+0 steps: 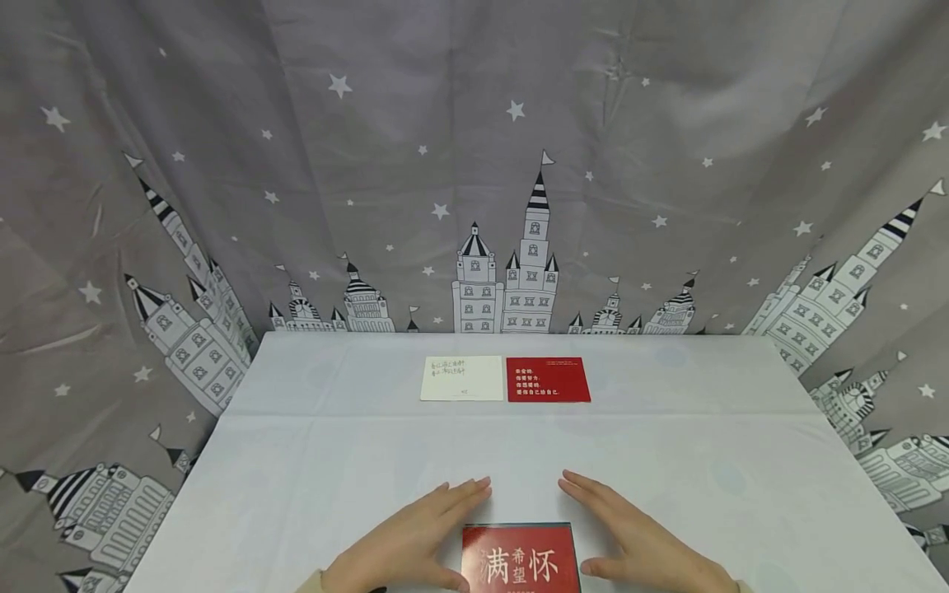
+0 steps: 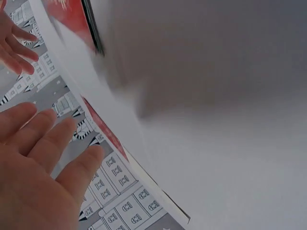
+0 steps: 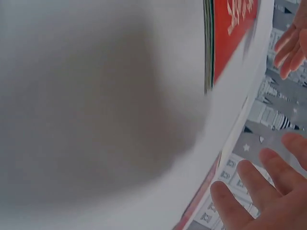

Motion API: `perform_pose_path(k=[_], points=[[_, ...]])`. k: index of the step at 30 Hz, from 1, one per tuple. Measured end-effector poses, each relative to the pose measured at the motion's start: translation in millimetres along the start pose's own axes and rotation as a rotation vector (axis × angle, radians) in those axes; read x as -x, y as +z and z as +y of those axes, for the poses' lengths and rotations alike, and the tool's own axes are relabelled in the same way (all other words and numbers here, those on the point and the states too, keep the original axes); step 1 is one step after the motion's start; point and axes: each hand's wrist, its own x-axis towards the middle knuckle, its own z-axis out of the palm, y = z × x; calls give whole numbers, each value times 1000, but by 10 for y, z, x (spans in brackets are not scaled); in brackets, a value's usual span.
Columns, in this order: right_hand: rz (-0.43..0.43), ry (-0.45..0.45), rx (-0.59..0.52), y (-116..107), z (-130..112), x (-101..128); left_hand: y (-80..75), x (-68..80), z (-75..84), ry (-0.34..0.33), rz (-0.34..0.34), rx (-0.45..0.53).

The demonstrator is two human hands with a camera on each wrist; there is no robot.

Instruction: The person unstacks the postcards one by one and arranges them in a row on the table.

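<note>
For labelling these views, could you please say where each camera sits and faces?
Head: worn there, facing forward and down; left hand and right hand flank the red-topped stack.
Left wrist: worn there, facing the tabletop; both hands show, left nearer.
Right wrist: worn there, facing the tabletop; both hands show, right nearer.
Both wrist views share the stack's edge.

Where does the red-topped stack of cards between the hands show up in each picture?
Head: the red-topped card stack lies at bottom centre, between left hand and right hand.
Left wrist: card stack, top left, partly out of frame.
Right wrist: card stack, top right, partly out of frame.
Shared landmark: the castle-print cloth, seen in all three.
</note>
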Motion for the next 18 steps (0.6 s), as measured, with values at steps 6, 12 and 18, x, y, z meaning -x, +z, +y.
perform_pose_path(k=[6,12,18], points=[[-41,-20,-85,202,-2,75,149,91,106,-103,-89,104],[-85,-59,-37,401,57,117,254,170,49,67,-51,-4],[-71,-22,40,488,27,144,344,209,14,131,-36,-66]])
